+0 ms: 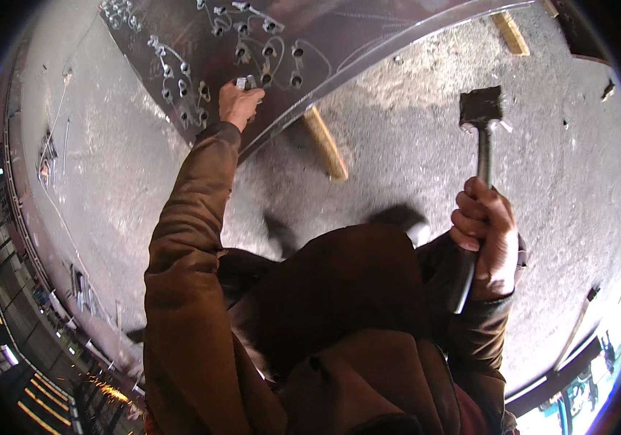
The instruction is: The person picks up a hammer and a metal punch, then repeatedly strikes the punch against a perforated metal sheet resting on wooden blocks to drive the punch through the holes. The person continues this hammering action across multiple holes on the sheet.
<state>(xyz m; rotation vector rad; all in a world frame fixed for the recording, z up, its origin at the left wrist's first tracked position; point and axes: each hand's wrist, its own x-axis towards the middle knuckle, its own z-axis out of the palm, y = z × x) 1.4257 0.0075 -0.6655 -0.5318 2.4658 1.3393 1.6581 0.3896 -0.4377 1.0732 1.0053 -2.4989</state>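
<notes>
My right hand (486, 225) is wrapped round the handle of a hammer (481, 109), its blocky, worn metal head raised over the floor on the right. At the far left, my left hand (239, 103) is closed on a small metal piece (242, 83), whose exact kind I cannot make out. That hand is over the corner of a large dark steel plate (310, 43). Round holes in groups show on the plate, with pale chalk lines curving among them. My fingers hide part of the small piece and the plate under it.
A wooden block (326, 145) juts from beneath the plate's near edge, and another wooden block (511, 33) lies farther right. Grey concrete floor (397, 145) surrounds them. Sparks (111, 391) fly at the lower left. A long-handled tool (577, 326) lies at the right.
</notes>
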